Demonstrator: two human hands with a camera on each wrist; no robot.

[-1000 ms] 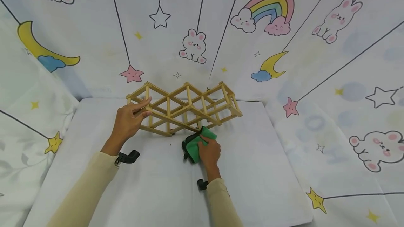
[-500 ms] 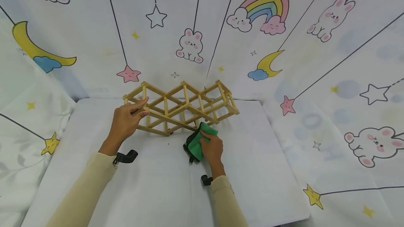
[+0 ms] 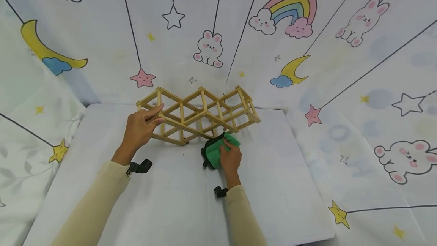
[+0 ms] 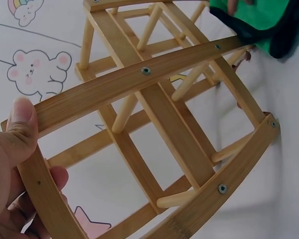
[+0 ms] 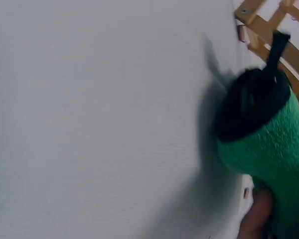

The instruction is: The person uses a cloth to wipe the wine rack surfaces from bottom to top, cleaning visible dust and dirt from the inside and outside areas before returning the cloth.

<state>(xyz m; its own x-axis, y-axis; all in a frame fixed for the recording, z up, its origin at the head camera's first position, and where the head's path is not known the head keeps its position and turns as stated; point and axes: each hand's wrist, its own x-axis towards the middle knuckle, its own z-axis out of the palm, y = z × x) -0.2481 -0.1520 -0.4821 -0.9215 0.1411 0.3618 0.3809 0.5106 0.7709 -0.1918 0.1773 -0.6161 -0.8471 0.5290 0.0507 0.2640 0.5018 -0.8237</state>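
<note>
A folding wooden lattice rack (image 3: 184, 126), built of flat slats and round dowels, stands at the back of the white table. Its left end is in the grip of my left hand (image 3: 136, 132); the left wrist view shows the thumb (image 4: 23, 119) on the front of a slat with fingers behind it. My right hand (image 3: 231, 158) holds a folded green cloth (image 3: 213, 154) with black edging, up at the rack's lower front slats. In the right wrist view the cloth (image 5: 284, 144) bulges past the fingers, and a black strap end (image 5: 278, 47) sticks out.
The white tabletop (image 3: 170, 200) extends toward me and to both sides. Close behind the rack rises a white curtain (image 3: 246, 60) printed with rabbits, stars and moons. Small metal rivets (image 4: 146, 70) mark the slat joints.
My right hand and the green cloth have shifted slightly away from me and to the right along the lower slats. The left hand keeps its grip, and the rack stays nearly where it was.
</note>
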